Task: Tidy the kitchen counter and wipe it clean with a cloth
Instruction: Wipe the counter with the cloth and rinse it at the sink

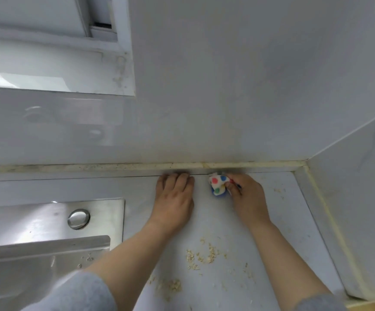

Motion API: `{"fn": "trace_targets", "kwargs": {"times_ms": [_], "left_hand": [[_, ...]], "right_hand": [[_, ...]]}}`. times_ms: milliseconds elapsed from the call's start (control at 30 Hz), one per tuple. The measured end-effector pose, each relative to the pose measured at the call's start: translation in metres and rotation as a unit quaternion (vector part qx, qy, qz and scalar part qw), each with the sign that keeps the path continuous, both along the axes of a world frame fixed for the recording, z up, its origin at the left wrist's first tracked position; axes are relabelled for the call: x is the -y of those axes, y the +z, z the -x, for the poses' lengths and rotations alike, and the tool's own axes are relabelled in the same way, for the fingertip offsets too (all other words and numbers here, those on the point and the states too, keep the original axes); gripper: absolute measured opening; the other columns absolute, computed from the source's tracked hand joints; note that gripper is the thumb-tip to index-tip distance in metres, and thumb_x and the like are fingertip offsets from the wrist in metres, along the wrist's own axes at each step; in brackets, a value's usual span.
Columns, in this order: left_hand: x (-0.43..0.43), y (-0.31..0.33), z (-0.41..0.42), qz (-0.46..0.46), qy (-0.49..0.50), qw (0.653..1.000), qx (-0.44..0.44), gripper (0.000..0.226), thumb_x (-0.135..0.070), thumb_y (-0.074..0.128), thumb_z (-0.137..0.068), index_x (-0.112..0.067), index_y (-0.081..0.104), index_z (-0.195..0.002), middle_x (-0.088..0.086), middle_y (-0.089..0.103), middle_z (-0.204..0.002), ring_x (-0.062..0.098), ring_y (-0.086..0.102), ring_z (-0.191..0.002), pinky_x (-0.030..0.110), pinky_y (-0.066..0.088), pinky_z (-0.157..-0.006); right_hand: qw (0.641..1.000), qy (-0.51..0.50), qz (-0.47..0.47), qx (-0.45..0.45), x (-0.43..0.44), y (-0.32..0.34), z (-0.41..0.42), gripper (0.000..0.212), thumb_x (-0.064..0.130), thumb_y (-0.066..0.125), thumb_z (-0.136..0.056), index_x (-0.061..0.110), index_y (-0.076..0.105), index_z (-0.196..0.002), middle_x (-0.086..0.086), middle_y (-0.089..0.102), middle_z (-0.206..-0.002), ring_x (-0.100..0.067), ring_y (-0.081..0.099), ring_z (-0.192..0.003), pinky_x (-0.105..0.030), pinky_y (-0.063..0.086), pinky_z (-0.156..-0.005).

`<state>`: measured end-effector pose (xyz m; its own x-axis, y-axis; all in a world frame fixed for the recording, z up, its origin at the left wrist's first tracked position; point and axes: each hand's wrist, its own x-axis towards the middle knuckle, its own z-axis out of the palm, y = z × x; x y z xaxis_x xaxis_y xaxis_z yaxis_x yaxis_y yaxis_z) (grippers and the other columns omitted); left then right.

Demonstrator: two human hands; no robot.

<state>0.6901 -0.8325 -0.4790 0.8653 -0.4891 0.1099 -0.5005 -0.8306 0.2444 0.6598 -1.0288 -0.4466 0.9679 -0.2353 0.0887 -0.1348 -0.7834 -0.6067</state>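
Observation:
On the pale grey counter (271, 221), my right hand (247, 196) grips a bunched white cloth (218, 184) with red, blue and green dots, close to the back wall. My left hand (174, 196) lies flat on the counter just left of the cloth, fingertips at the back seam. Pale crumbs (201, 254) are scattered over the counter between and in front of my forearms.
A steel sink (47, 248) with a round button (78, 218) sits at the left. The tiled back wall (226, 97) and a side wall (361, 198) meet in a corner at the right, with yellowed sealant (137, 167) along the seams.

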Motion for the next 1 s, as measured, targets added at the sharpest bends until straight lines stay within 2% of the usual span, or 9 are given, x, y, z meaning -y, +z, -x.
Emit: {"fn": "trace_targets", "kwargs": {"times_ms": [100,233,300,333,433,600,700,833,1000], "left_hand": [[0.003,-0.004,0.002,0.021,0.015,1.0,-0.004,0.045,-0.027,0.043,-0.081,-0.009,0.063,-0.117,0.009,0.058,-0.117,0.03,0.049,-0.106,0.048,0.035,-0.099],[0.001,-0.005,0.002,0.042,0.023,0.999,-0.014,0.045,-0.029,0.04,-0.085,-0.011,0.062,-0.12,0.006,0.057,-0.121,0.03,0.05,-0.111,0.048,0.033,-0.102],[0.001,-0.004,0.002,0.043,0.026,0.999,-0.017,0.045,-0.029,0.04,-0.085,-0.011,0.062,-0.121,0.006,0.057,-0.121,0.03,0.05,-0.111,0.048,0.033,-0.102],[0.001,-0.004,0.002,0.044,0.027,0.999,-0.017,0.046,-0.029,0.04,-0.085,-0.011,0.062,-0.12,0.006,0.057,-0.121,0.029,0.05,-0.111,0.048,0.033,-0.102],[0.002,-0.004,0.002,0.049,0.032,0.998,-0.014,0.045,-0.028,0.04,-0.084,-0.012,0.063,-0.119,0.006,0.058,-0.12,0.029,0.05,-0.111,0.047,0.033,-0.102],[0.002,-0.003,0.002,0.053,0.036,0.998,-0.011,0.045,-0.029,0.039,-0.083,-0.012,0.064,-0.118,0.005,0.058,-0.119,0.028,0.05,-0.109,0.045,0.032,-0.101],[0.003,-0.003,0.002,0.051,0.037,0.998,-0.006,0.045,-0.029,0.039,-0.083,-0.012,0.064,-0.117,0.004,0.058,-0.119,0.028,0.051,-0.109,0.044,0.031,-0.101],[0.004,-0.003,0.002,0.058,0.04,0.997,0.006,0.045,-0.029,0.04,-0.083,-0.012,0.064,-0.116,0.004,0.058,-0.118,0.027,0.047,-0.109,0.043,0.03,-0.102],[0.004,-0.003,0.002,0.063,0.041,0.997,0.013,0.045,-0.028,0.04,-0.083,-0.011,0.065,-0.116,0.005,0.059,-0.116,0.026,0.046,-0.109,0.043,0.029,-0.102]], "right_hand": [[1.0,0.005,0.0,-0.01,0.001,-0.007,0.007,0.023,0.007,0.059,-0.09,0.016,0.07,-0.108,0.003,0.067,-0.107,-0.004,0.055,-0.093,-0.005,0.035,-0.078],[1.0,0.014,-0.004,-0.026,-0.007,-0.004,0.034,0.022,0.007,0.058,-0.09,0.017,0.07,-0.105,0.01,0.063,-0.104,0.0,0.053,-0.092,0.0,0.034,-0.081],[1.0,0.003,-0.01,-0.012,-0.014,-0.004,0.058,0.02,0.011,0.058,-0.088,0.018,0.07,-0.103,0.015,0.062,-0.101,0.004,0.052,-0.09,-0.005,0.038,-0.084],[1.0,0.005,-0.011,-0.014,-0.018,-0.004,0.07,0.02,0.015,0.058,-0.086,0.02,0.07,-0.1,0.018,0.062,-0.098,0.003,0.053,-0.088,-0.014,0.044,-0.084],[0.998,0.029,-0.018,-0.055,-0.024,0.001,0.09,0.019,0.025,0.055,-0.082,0.027,0.07,-0.094,0.018,0.064,-0.089,-0.003,0.058,-0.082,-0.028,0.05,-0.074],[1.0,-0.012,-0.016,0.008,-0.003,0.025,0.071,0.022,0.02,0.054,-0.086,0.022,0.069,-0.101,0.015,0.064,-0.094,-0.005,0.06,-0.087,-0.023,0.049,-0.076],[0.998,-0.032,0.036,0.037,0.021,0.033,0.041,0.023,0.009,0.057,-0.09,0.019,0.069,-0.107,0.01,0.065,-0.099,-0.008,0.058,-0.091,-0.023,0.046,-0.079],[0.995,-0.044,0.085,0.041,0.048,0.015,0.004,0.022,0.011,0.056,-0.091,0.018,0.069,-0.107,0.003,0.066,-0.102,-0.017,0.059,-0.094,-0.03,0.049,-0.079],[0.998,-0.061,0.018,0.011,0.048,-0.011,0.003,0.021,0.008,0.055,-0.092,0.013,0.068,-0.109,-0.001,0.066,-0.103,-0.016,0.06,-0.094,-0.02,0.042,-0.08]]}}
